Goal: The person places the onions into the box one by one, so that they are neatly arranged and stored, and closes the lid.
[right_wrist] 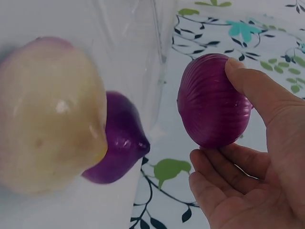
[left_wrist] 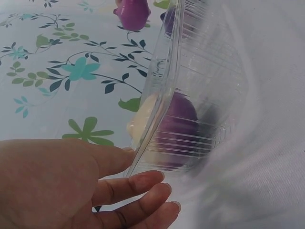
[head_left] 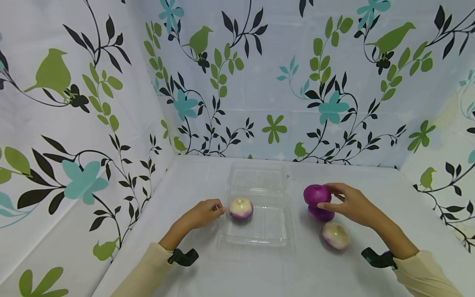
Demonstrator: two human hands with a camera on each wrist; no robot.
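Note:
My right hand (head_left: 350, 204) pinches a glossy red-purple onion (right_wrist: 214, 100) between thumb and fingers, raised off the table. Below it, a darker purple onion (right_wrist: 116, 138) with a pointed tip rests on the table. A cream turnip (head_left: 335, 236) with a purple tinge lies nearer the front, beside that onion. My left hand (head_left: 205, 212) is at the left edge of a clear plastic clamshell box (head_left: 265, 225), its thumb and fingers pinching the rim in the left wrist view. Inside the box, at its left side, sits another cream-and-purple turnip (head_left: 241, 209).
The box's lid (head_left: 257, 178) lies folded back, away from me. A white cloth covers the table (head_left: 193, 177). Curtains (head_left: 237, 103) printed with leaves, birds and flowers hang behind the table and along its sides.

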